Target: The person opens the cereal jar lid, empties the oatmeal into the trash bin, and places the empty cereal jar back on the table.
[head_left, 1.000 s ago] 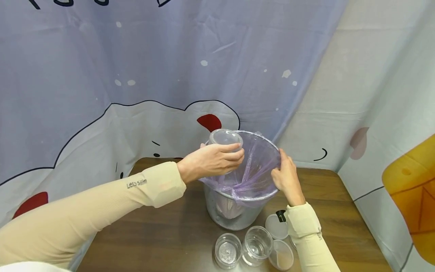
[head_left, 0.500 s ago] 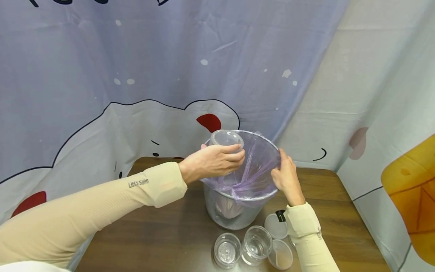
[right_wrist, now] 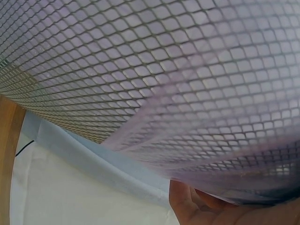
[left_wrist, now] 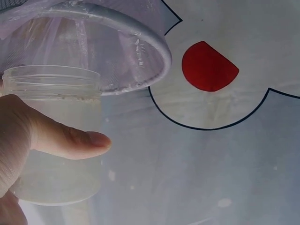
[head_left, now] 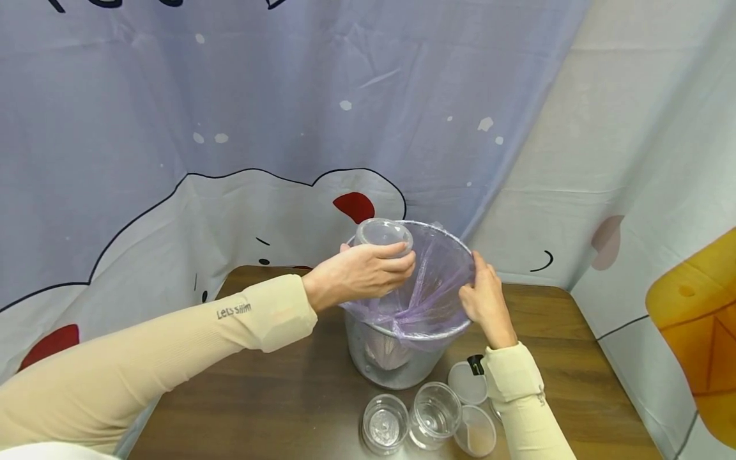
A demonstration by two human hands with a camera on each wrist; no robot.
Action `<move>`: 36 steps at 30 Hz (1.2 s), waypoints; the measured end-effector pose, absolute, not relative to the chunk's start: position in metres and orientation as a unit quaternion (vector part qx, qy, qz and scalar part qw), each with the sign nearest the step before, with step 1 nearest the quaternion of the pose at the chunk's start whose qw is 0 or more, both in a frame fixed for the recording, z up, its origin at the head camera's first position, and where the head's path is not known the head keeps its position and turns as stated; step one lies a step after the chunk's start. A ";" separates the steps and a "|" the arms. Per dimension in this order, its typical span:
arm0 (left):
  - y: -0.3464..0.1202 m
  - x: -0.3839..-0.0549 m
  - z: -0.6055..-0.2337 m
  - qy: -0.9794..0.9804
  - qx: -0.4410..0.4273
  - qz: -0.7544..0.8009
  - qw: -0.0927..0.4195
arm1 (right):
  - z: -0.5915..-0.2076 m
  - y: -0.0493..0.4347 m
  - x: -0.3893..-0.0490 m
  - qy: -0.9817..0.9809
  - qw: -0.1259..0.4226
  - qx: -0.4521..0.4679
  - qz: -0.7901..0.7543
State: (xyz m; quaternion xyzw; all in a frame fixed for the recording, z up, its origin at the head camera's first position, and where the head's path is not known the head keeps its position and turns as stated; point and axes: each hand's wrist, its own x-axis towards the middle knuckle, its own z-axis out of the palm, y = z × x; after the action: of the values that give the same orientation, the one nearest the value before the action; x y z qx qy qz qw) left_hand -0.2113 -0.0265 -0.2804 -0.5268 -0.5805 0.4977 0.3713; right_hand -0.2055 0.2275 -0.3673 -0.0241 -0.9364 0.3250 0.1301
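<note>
My left hand (head_left: 368,271) grips a clear plastic jar (head_left: 382,231), tipped bottom-up over the left side of a silver mesh wastebasket (head_left: 368,361). A thin purple bin liner (head_left: 439,275) drapes over the basket's rim and hangs down inside. In the left wrist view the thumb (left_wrist: 75,141) presses across the jar's side, and the jar's threaded mouth (left_wrist: 51,82) points toward the lined opening. At the basket's right rim, my right hand (head_left: 485,297) grips the edge and liner. Its fingers (right_wrist: 183,199) show at the rim in the right wrist view.
Two clear jars (head_left: 385,423) stand on the brown wooden table (head_left: 276,390) in front of the basket. Round translucent lids (head_left: 476,431) lie beside them, near my right forearm, where a small black piece (head_left: 475,365) also shows. A printed curtain (head_left: 287,96) hangs close behind.
</note>
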 end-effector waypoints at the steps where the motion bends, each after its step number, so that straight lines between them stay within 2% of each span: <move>1: -0.026 -0.211 -0.280 -0.581 -0.526 0.497 0.373 | -0.367 0.227 -0.206 -0.936 0.129 -0.024 0.325; 19: -0.031 -0.207 -0.279 -0.637 -0.490 0.449 0.390 | -0.367 0.229 -0.206 -0.935 0.120 -0.031 0.331; 30: -0.032 -0.210 -0.290 -0.703 -0.464 0.318 0.436 | -0.369 0.228 -0.206 -0.934 0.124 -0.027 0.334; 36: -0.036 -0.211 -0.298 -0.746 -0.443 0.251 0.430 | -0.368 0.228 -0.205 -0.934 0.126 -0.030 0.334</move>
State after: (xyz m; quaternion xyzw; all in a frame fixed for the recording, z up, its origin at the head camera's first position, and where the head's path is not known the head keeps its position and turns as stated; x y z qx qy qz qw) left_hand -0.2112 -0.0361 -0.2978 -0.4433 -0.7456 0.2512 0.4295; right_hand -0.2051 0.2279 -0.3680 -0.0299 -0.9337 0.3338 0.1256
